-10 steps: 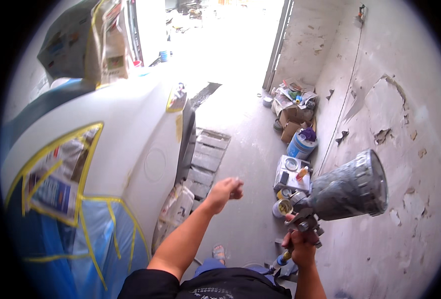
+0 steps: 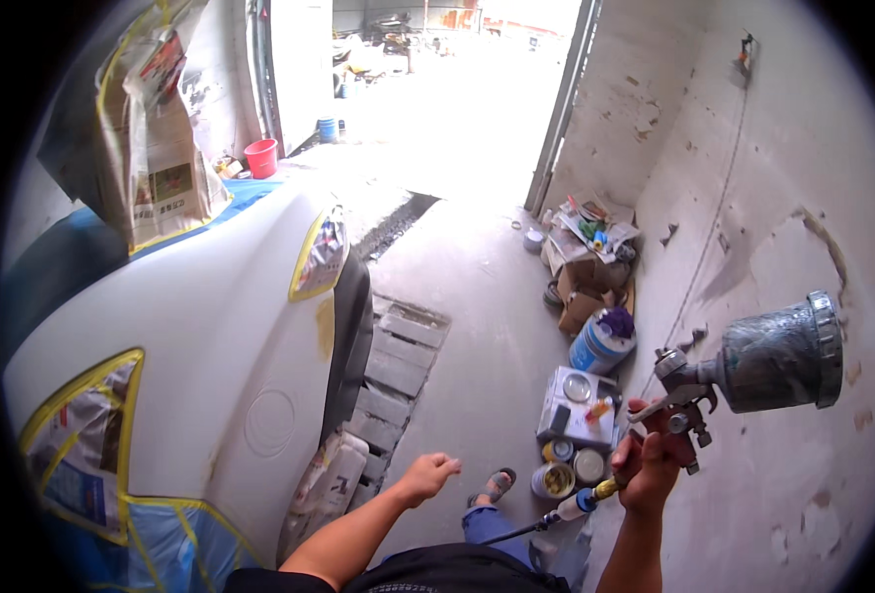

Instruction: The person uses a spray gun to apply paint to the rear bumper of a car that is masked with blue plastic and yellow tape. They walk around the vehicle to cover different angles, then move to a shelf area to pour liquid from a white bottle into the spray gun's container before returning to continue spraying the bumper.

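Silver metal, grasped firmly in the right hand (image 2: 652, 476): a spray gun (image 2: 682, 421) with a grey-streaked, ridge-capped cup (image 2: 773, 364), held out before the peeling pale wall (image 2: 783, 158). With the left hand (image 2: 423, 478) loosely curled, hard to tell whether clenched.

They wear a black shirt (image 2: 457, 567) and blue trousers (image 2: 481, 523)

Harsh daylight from the open doorway (image 2: 437, 99); ground outside (image 2: 457, 148) blown out near white. Floor (image 2: 457, 366) brightest up there, duller lower down. Spray gun (image 2: 773, 361) glints. Fisheye bends straight edges, black rim. Fine detail softish.
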The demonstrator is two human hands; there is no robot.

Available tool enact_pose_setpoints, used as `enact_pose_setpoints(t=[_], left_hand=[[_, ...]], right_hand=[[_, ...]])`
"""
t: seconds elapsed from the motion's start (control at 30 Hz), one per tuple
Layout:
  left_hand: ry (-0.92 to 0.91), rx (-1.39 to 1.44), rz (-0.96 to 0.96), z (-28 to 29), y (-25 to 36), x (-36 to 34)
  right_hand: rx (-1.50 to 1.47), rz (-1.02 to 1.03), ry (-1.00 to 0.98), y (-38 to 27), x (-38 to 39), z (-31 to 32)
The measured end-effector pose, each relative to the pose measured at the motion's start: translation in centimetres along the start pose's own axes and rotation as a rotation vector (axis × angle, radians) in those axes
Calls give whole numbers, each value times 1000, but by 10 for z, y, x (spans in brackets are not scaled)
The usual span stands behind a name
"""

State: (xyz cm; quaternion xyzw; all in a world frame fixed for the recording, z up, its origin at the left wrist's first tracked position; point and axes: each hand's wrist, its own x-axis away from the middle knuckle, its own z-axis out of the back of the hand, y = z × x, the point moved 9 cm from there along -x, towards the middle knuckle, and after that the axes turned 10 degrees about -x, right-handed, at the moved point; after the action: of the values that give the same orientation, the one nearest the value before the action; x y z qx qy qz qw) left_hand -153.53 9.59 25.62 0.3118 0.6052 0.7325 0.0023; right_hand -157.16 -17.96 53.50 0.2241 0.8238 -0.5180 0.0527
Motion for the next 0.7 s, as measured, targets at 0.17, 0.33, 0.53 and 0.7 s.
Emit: enact_pose_setpoints(t=[0.17, 0.33, 0.53, 0.7], left_hand=[[195, -469, -120, 53, -1, -126], [331, -729, 28, 93, 4, -198], [426, -812, 332, 125, 26, -255], [427, -501, 191, 138, 53, -357]], right_hand=[[-104, 26, 6, 27, -159, 22], [-85, 9, -51, 31, -323, 33], [-5, 47, -89, 41, -484, 11], [6, 109, -123, 85, -604, -16]])
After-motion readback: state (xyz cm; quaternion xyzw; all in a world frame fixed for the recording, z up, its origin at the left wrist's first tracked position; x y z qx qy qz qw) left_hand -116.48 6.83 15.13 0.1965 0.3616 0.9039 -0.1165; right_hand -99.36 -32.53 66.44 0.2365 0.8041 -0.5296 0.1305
